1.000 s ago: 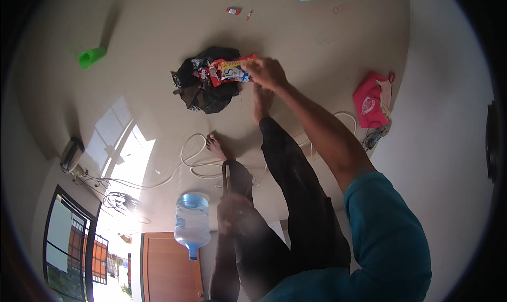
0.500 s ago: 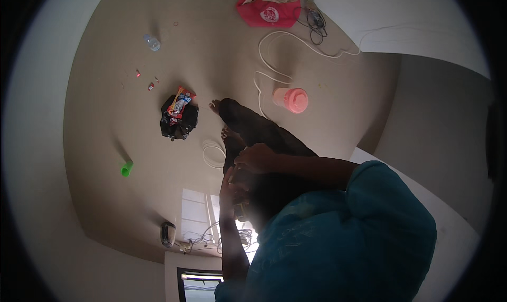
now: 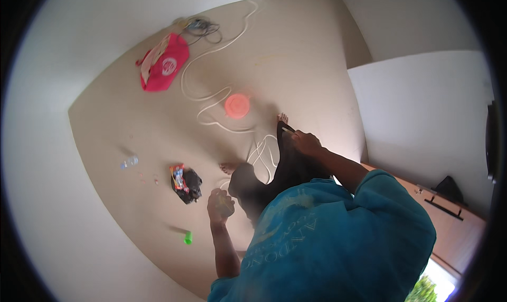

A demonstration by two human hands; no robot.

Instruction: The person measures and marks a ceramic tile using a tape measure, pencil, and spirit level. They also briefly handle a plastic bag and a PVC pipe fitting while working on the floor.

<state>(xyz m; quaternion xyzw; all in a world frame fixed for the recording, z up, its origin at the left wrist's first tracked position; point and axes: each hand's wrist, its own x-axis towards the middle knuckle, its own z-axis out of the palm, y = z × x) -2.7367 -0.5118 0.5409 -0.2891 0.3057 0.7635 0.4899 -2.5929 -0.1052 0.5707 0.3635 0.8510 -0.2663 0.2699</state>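
Note:
My left hand (image 3: pixel 215 201) is closed round a small, dull, translucent object (image 3: pixel 225 206), too blurred to name, beside my left leg. My right hand (image 3: pixel 306 142) grips a thin pale stick (image 3: pixel 288 130) in front of my right leg. To the left of my legs lies a crumpled black plastic bag (image 3: pixel 190 195) with red packets (image 3: pixel 178 178) on it. Loops of white cord (image 3: pixel 264 157) lie round my bare feet. A pink-lidded round container (image 3: pixel 237 105) stands just beyond them.
A pink bag (image 3: pixel 161 67) and tangled dark cable (image 3: pixel 200 28) lie by the back wall. A bottle (image 3: pixel 128 162), small scraps (image 3: pixel 156 181) and a green cup (image 3: pixel 188 237) are at the left. A wooden door (image 3: pixel 449 223) shows at lower right.
My right hand has left the red packet, met my left hand, then moved apart with the stick. The view has turned as I stepped round, bringing the pink container to the middle.

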